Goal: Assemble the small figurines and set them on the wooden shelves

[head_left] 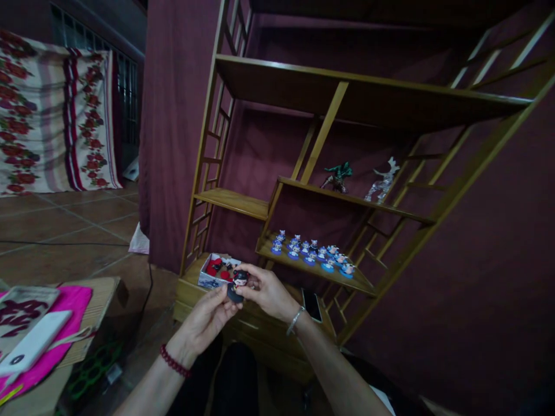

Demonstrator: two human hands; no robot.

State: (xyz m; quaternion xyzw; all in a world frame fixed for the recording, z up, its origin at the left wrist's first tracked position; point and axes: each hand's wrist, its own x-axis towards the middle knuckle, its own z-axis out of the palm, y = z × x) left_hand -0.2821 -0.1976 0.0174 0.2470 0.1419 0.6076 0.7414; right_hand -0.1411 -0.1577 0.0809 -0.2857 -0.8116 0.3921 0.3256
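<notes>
In front of the shelf I hold a small figurine (240,279) with black hair and a pale face. My right hand (266,290) pinches its upper part. Against the dark round base (235,293) below it press the fingers of my left hand (210,318); whether base and figurine are joined I cannot tell. Just behind my hands an open box (208,281) contains several red and black pieces, partly hidden by my fingers.
Several small blue-and-white figures (309,257) stand in rows on a low shelf (366,285). Above them are a green figure (340,176) and a clear figure (383,181). A phone (311,305) lies right of my hands. At left, a white device (37,342) rests on pink material.
</notes>
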